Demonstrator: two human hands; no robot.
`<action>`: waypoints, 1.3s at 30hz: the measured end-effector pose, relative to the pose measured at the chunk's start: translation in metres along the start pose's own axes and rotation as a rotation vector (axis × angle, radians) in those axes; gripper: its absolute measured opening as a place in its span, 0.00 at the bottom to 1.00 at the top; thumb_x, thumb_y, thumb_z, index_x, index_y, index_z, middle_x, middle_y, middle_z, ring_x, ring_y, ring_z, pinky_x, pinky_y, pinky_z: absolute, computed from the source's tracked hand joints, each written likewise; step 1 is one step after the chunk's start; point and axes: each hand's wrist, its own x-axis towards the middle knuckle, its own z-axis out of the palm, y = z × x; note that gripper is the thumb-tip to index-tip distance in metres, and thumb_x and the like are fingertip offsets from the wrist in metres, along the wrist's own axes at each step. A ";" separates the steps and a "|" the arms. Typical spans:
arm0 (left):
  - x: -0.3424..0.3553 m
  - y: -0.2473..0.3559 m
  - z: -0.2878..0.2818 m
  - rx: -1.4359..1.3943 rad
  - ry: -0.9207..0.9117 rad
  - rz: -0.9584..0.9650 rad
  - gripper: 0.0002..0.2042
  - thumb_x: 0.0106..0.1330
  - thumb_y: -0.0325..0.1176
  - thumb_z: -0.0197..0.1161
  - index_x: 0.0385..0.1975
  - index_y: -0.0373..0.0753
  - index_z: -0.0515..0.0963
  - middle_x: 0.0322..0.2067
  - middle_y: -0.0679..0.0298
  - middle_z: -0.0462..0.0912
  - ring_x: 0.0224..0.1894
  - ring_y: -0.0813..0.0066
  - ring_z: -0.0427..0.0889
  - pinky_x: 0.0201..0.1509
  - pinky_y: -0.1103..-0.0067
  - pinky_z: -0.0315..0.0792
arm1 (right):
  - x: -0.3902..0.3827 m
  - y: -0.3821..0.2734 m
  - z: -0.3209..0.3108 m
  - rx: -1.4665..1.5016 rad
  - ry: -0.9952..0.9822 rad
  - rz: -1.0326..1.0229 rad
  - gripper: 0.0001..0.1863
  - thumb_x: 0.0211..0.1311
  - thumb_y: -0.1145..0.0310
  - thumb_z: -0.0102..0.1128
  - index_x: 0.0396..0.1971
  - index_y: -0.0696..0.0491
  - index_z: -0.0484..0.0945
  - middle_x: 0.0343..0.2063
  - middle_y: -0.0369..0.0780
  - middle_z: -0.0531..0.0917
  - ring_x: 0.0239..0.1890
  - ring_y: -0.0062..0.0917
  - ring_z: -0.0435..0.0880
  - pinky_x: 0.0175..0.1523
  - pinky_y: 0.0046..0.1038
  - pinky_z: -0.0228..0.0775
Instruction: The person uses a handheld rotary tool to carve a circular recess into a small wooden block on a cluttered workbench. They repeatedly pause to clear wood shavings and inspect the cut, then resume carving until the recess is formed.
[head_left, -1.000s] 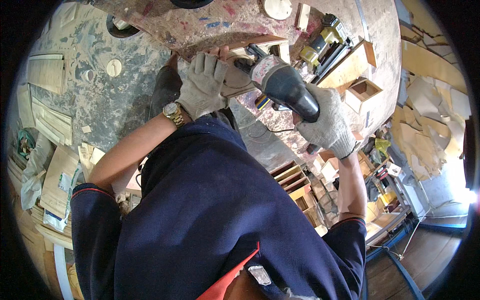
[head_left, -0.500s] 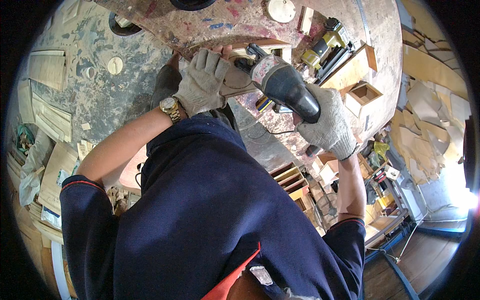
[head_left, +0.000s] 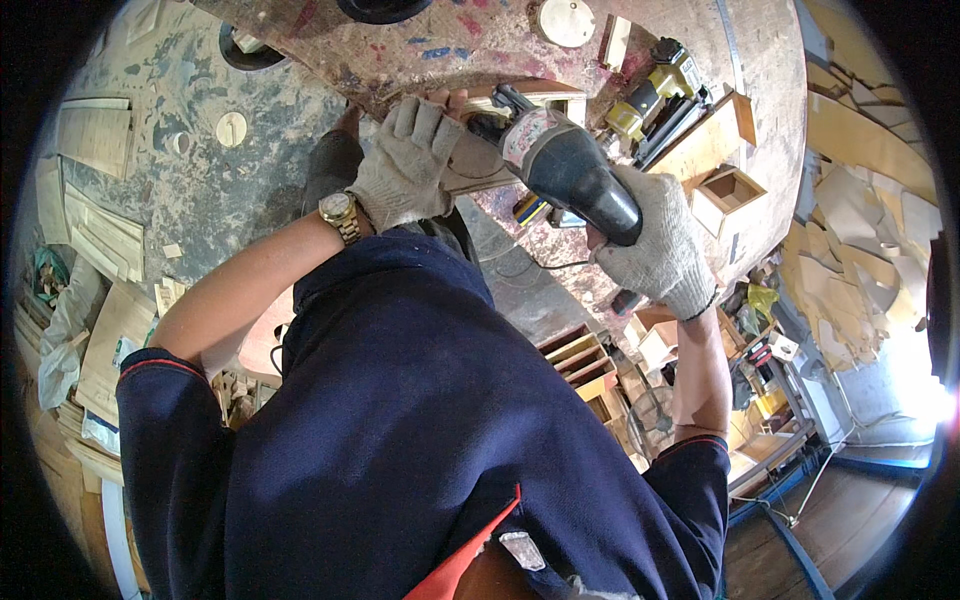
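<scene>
Centrally, left hand [head_left: 405, 162] against wooden piece [head_left: 474, 160] — grip unclear, right hand [head_left: 657, 245] clasping black power tool [head_left: 572, 168], tool body between hands

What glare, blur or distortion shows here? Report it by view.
Head view: glare washes out the far right, below the wood offcuts; head view: corners black, the right edge of the work surface looking bowed; head view: power tool and right hand fairly sharp, no obvious motion blur.
</scene>
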 end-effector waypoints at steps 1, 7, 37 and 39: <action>0.000 0.000 0.000 -0.022 -0.009 -0.002 0.61 0.34 0.43 0.80 0.73 0.25 0.56 0.61 0.46 0.68 0.59 0.48 0.70 0.69 0.61 0.66 | 0.000 0.000 0.000 0.008 0.001 -0.002 0.16 0.42 0.72 0.65 0.35 0.59 0.81 0.21 0.47 0.82 0.23 0.36 0.84 0.36 0.32 0.77; 0.000 -0.003 -0.003 -0.057 -0.019 0.011 0.59 0.36 0.41 0.76 0.74 0.27 0.54 0.61 0.48 0.68 0.59 0.49 0.70 0.68 0.60 0.67 | 0.002 -0.003 -0.002 0.026 -0.015 0.022 0.17 0.42 0.70 0.66 0.36 0.59 0.81 0.22 0.50 0.82 0.26 0.41 0.84 0.37 0.35 0.76; 0.000 0.019 0.020 -0.406 0.162 -0.352 0.31 0.70 0.44 0.60 0.69 0.32 0.65 0.55 0.44 0.76 0.51 0.40 0.80 0.49 0.58 0.77 | -0.052 -0.027 0.065 0.288 0.241 0.430 0.14 0.48 0.68 0.65 0.35 0.58 0.83 0.21 0.50 0.83 0.27 0.43 0.87 0.37 0.38 0.77; -0.001 0.016 0.024 -0.409 0.183 -0.340 0.27 0.75 0.43 0.57 0.69 0.34 0.66 0.56 0.44 0.77 0.48 0.40 0.82 0.46 0.58 0.79 | -0.051 -0.025 0.065 0.284 0.255 0.400 0.14 0.47 0.68 0.64 0.35 0.58 0.82 0.21 0.49 0.83 0.26 0.42 0.87 0.37 0.38 0.76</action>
